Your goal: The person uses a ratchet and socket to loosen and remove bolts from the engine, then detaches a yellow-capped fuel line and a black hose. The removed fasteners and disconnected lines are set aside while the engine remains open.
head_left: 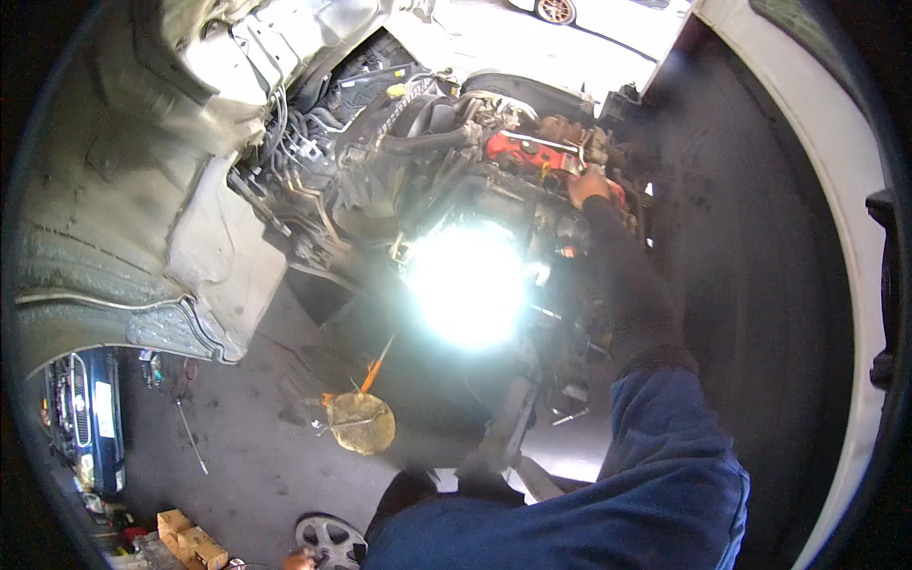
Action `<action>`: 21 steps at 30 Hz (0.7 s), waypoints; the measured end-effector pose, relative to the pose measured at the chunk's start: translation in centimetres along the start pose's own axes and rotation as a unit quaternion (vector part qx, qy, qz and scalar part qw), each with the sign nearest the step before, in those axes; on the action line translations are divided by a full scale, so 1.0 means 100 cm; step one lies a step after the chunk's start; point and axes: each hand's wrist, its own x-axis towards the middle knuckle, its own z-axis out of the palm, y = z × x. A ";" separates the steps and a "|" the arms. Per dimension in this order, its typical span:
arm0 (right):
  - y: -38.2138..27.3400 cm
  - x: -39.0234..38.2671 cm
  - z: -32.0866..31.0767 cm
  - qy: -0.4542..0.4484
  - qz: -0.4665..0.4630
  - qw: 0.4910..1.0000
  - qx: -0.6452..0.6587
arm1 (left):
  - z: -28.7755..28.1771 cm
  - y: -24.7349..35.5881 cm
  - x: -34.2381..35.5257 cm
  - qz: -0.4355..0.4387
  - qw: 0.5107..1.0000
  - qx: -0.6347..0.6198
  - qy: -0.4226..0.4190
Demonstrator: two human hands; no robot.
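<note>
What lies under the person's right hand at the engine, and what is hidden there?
A red engine part shows on either side of the right hand; whatever lies directly beneath the hand is covered from view.

The dark grey floor (256, 418) carries a spoked grey wheel (332, 540). Farther forward than this wheel, and to its left, one long thin metal rod (192, 437) lies directly, slightly slanted.
</note>
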 end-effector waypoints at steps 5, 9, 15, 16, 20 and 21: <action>0.029 0.088 0.037 -0.073 0.053 0.990 -0.110 | 0.025 0.029 -0.060 0.006 0.997 0.038 0.069; 0.048 0.146 0.065 -0.150 0.050 0.982 -0.106 | 0.015 0.037 -0.083 0.027 0.989 0.074 0.127; 0.065 0.200 0.089 -0.248 -0.377 0.751 -0.481 | -0.005 0.134 -0.136 0.271 0.905 0.165 0.284; 0.073 0.205 0.087 -0.239 -0.328 0.816 -0.411 | 0.001 0.176 -0.148 0.316 0.883 0.178 0.297; 0.105 0.211 0.065 -0.143 -0.348 0.887 -0.267 | 0.073 0.392 -0.203 0.566 0.786 0.148 0.199; 0.112 0.208 0.057 -0.106 -0.348 0.903 -0.226 | 0.094 0.445 -0.223 0.591 0.774 0.181 0.138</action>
